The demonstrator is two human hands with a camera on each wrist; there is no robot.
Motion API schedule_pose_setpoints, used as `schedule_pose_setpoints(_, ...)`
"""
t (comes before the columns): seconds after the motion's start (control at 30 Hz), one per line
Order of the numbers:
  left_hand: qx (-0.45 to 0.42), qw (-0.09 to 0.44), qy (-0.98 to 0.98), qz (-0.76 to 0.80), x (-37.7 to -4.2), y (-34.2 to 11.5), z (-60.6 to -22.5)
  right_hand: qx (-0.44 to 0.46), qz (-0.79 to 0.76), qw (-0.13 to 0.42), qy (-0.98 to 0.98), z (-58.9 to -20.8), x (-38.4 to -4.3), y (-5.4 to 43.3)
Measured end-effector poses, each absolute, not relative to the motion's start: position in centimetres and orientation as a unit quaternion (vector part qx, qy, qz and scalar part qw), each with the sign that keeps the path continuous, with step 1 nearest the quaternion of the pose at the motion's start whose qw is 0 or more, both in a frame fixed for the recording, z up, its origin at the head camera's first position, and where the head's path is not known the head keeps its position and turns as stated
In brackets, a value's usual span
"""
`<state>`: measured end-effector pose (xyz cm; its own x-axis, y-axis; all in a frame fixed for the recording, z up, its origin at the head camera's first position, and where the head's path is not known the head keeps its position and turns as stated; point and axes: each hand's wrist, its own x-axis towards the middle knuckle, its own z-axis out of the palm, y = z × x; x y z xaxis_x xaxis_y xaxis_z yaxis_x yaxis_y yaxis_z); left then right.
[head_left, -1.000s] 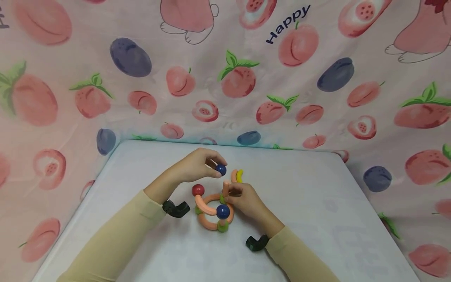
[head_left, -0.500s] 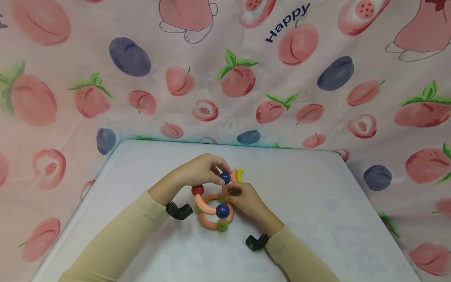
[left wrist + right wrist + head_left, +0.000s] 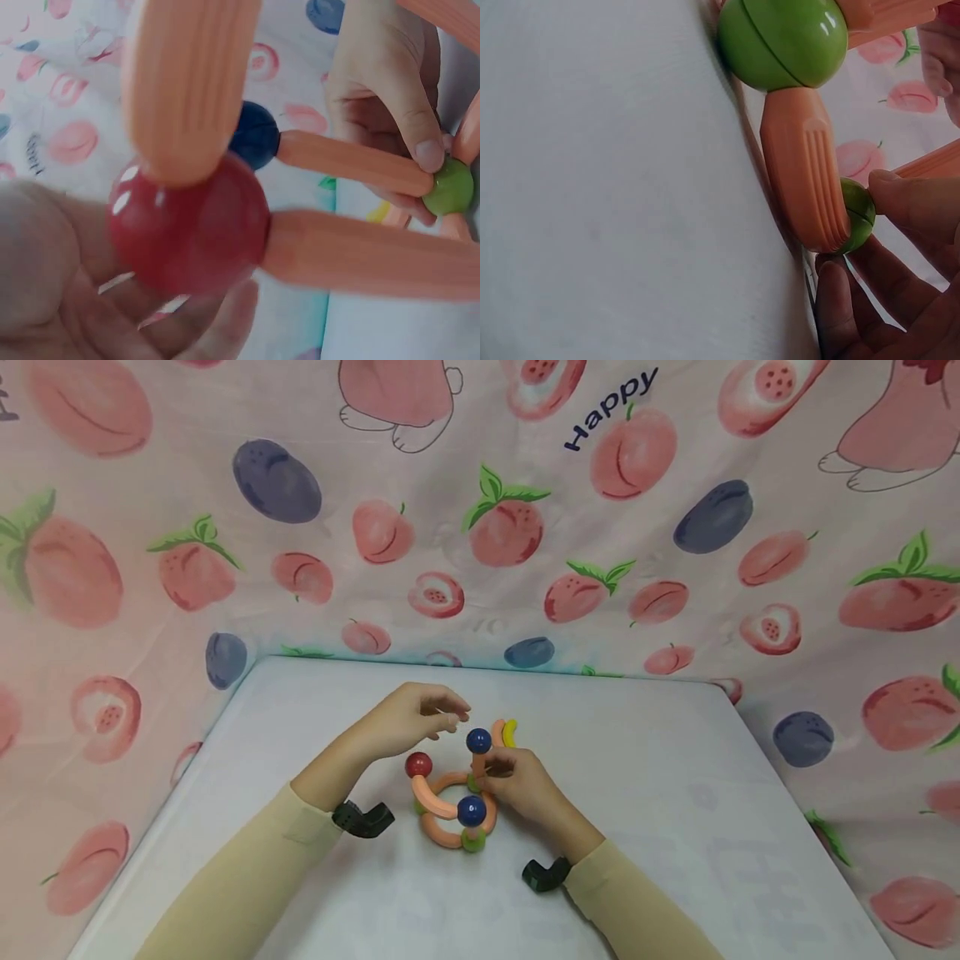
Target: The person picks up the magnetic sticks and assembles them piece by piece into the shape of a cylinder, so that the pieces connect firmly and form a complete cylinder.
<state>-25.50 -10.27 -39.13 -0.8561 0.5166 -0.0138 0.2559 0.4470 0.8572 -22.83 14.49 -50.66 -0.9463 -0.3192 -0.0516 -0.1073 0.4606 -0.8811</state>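
A toy of orange rods and coloured balls stands on the table, with a curved-rod ring (image 3: pixel 442 833) as its base. My right hand (image 3: pixel 525 781) pinches the green ball (image 3: pixel 862 214) at the ring's far side, thumb and fingers around it. From that ball rises an upright orange rod (image 3: pixel 352 161), topped by a blue ball (image 3: pixel 478 741). My left hand (image 3: pixel 408 718) is just left of this blue ball, fingers apart and holding nothing. A raised curved rod (image 3: pixel 433 802) joins a red ball (image 3: pixel 418 765) to a second blue ball (image 3: pixel 472 811).
Behind the toy lie a yellow curved piece (image 3: pixel 511 733) and an orange rod (image 3: pixel 497 732), close together. A white table (image 3: pixel 660 810) bears everything. Fruit-printed cloth (image 3: pixel 480 602) hangs behind it and at the sides.
My left hand brought the blue ball down and right onto the upright rod, let go of it and drew back left. The right hand has stayed in place.
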Motion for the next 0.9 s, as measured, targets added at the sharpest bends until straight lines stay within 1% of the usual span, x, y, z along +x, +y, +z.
schedule_pose_setpoints(0.13, 0.150, 0.090, 0.847, 0.502, -24.4, -12.2, -39.8, -0.120, -0.507, 0.104, 0.847, -50.6, -22.9, 14.4)
schedule_pose_setpoints(0.2, 0.120, 0.082, 0.854, 0.499, -23.7, -13.2, -40.4, -0.119, -0.508, 0.102, 0.847, -50.6, -22.9, 14.5)
schedule_pose_setpoints(0.27, 0.106, 0.088, 0.865, 0.483, -23.0, -14.2, -41.2, -0.117, -0.509, 0.100, 0.847, -50.6, -22.9, 14.5)
schedule_pose_setpoints(0.37, 0.100, 0.118, 0.875, 0.458, -21.7, -15.2, -42.6, -0.115, -0.508, 0.101, 0.848, -50.6, -23.0, 14.5)
schedule_pose_setpoints(0.5, 0.083, 0.143, 0.870, 0.464, -20.3, -14.9, -45.1, -0.115, -0.509, 0.102, 0.847, -50.6, -22.9, 14.5)
schedule_pose_setpoints(0.7, 0.078, 0.123, 0.850, 0.507, -19.3, -13.5, -48.2, -0.119, -0.520, 0.105, 0.839, -50.7, -22.9, 14.5)
schedule_pose_setpoints(0.9, 0.054, 0.111, 0.845, 0.520, -19.0, -12.5, -49.4, -0.115, -0.528, 0.112, 0.834, -50.6, -22.8, 14.4)
